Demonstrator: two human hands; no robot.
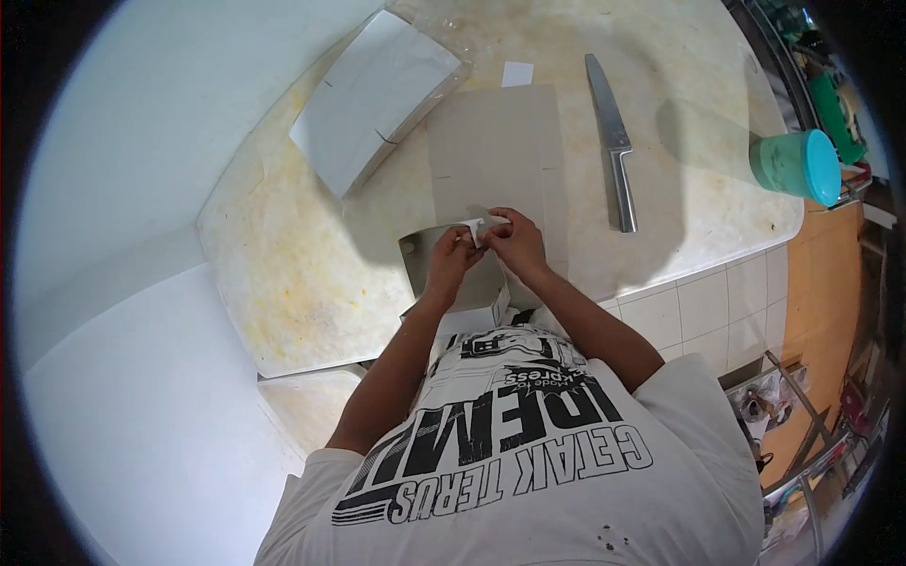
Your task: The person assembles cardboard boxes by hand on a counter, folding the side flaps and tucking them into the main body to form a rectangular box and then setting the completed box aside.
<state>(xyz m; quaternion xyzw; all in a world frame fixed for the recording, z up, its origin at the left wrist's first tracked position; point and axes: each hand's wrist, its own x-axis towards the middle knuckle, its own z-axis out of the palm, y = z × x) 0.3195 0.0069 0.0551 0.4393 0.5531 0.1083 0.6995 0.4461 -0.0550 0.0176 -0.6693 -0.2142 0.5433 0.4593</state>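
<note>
A part-folded cardboard box (482, 293), grey inside and white outside, stands at the table's near edge against my shirt. Its long flat lid panel (495, 132) lies stretched out away from me on the table. My left hand (449, 266) pinches a small white-and-grey flap at the box's far side. My right hand (519, 243) closes its fingers on the same flap from the right, and the fingertips of both hands almost meet there. The fingers partly hide the flap's folds.
A plastic-wrapped stack of flat white cardboard (377, 99) lies at the far left. A small white paper piece (517, 74) sits beyond the lid panel. To the right lies a long metal knife (613, 141), blade pointing away. A green tub with blue lid (797, 167) stands by the right edge.
</note>
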